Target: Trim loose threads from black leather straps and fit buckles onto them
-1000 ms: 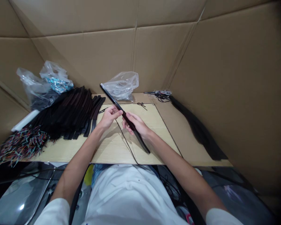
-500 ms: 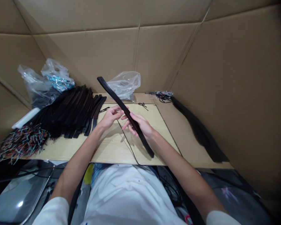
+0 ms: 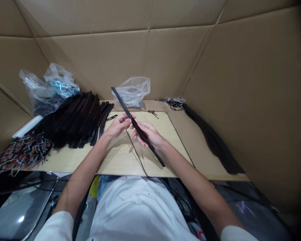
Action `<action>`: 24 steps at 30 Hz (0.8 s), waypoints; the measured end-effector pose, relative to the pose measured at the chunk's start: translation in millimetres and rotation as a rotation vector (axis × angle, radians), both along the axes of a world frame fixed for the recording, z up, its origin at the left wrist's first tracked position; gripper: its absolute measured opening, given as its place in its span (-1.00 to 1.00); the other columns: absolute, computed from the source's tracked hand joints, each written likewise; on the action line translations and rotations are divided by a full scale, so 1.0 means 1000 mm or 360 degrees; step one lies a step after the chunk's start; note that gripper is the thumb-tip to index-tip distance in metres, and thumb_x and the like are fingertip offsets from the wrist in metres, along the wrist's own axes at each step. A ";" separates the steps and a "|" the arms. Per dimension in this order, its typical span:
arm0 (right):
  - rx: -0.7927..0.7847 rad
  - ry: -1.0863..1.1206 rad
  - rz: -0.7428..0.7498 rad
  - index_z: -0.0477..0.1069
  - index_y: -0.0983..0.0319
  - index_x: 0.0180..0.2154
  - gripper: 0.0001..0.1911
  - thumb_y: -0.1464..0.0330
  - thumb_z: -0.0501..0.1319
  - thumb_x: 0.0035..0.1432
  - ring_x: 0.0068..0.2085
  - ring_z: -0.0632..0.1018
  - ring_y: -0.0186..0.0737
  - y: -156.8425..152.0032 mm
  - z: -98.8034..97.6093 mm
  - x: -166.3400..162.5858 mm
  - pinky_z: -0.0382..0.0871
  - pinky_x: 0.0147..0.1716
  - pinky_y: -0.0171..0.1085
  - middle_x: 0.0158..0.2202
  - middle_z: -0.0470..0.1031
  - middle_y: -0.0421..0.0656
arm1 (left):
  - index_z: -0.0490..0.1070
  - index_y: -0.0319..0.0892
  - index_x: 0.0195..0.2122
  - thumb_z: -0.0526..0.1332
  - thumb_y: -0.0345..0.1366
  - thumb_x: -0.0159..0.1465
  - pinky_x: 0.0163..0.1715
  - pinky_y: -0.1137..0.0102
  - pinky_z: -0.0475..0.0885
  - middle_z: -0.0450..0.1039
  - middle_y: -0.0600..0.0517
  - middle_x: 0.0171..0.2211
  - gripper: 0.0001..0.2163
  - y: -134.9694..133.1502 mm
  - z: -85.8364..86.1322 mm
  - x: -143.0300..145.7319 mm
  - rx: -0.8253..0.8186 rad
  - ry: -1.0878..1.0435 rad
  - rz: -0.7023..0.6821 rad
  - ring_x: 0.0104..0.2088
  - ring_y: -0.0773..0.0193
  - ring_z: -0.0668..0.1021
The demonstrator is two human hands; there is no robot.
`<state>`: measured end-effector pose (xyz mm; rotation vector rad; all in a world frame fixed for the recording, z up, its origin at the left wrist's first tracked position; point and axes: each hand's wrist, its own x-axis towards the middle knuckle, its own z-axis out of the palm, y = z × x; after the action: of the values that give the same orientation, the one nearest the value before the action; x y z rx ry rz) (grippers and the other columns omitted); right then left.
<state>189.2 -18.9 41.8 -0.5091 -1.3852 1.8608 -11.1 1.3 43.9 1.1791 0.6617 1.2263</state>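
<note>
A long, slim, dark brown-black curved strip [image 3: 120, 101] is held aslant above the table, its far end up and to the left. My right hand [image 3: 152, 135] is closed round its middle, thumb on top. My left hand [image 3: 118, 126] pinches the strip just beyond, fingertips close to those of my right hand. Beneath the hands a thin black cord [image 3: 136, 152] runs down to the table's front edge; its upper end is hidden. Left of my left hand lie a small black tool [image 3: 111, 117], perhaps tweezers, and several similar strips [image 3: 105, 115].
A large heap of dark strips [image 3: 75, 117] and coloured wire ends [image 3: 27, 150] covers the left side. Plastic bags [image 3: 134, 92] stand along the back. More dark strips [image 3: 210, 137] lie at right. Cardboard walls [image 3: 115, 50] enclose the table [image 3: 175, 150].
The strip has been rolled about its length, so its narrow edge now faces me. Its far end has shifted slightly right and down. Both hands remain in nearly the same place.
</note>
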 end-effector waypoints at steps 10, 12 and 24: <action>-0.0106 0.0008 -0.0151 0.55 0.28 -0.09 -0.56 0.01 0.34 0.37 -0.72 0.35 -0.44 0.015 0.001 0.010 0.11 -0.82 -0.42 -0.33 0.72 -0.05 | 0.63 -0.22 -0.01 0.58 0.08 0.16 -0.52 0.41 -0.10 0.23 0.19 -0.52 -0.46 0.005 -0.003 0.002 0.0130 0.0187 0.0042 -0.58 0.50 0.12; -0.0116 -0.0024 -0.0016 0.53 0.28 -0.11 -0.58 0.02 0.29 0.41 -0.75 0.29 -0.47 0.015 -0.001 0.010 0.05 -0.83 -0.43 -0.37 0.71 -0.07 | 0.64 -0.23 0.01 0.56 0.09 0.18 -0.51 0.40 -0.12 0.25 0.18 -0.50 -0.46 0.004 -0.004 0.000 0.0145 0.0222 -0.0013 -0.57 0.51 0.10; 0.0081 -0.0017 -0.0016 0.51 0.26 -0.04 -0.48 -0.05 0.42 0.30 -0.66 0.46 -0.40 0.013 0.000 0.009 0.29 -0.78 -0.39 -0.28 0.67 -0.15 | 0.57 -0.22 -0.39 0.49 0.22 0.18 -0.50 0.38 -0.05 0.22 0.14 -0.55 -0.48 0.006 0.001 -0.004 0.0340 0.0452 0.0346 -0.53 0.43 0.14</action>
<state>197.9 -6.1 41.9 -0.5004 -1.4310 1.8123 -15.3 7.4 44.4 1.5081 0.9053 1.3479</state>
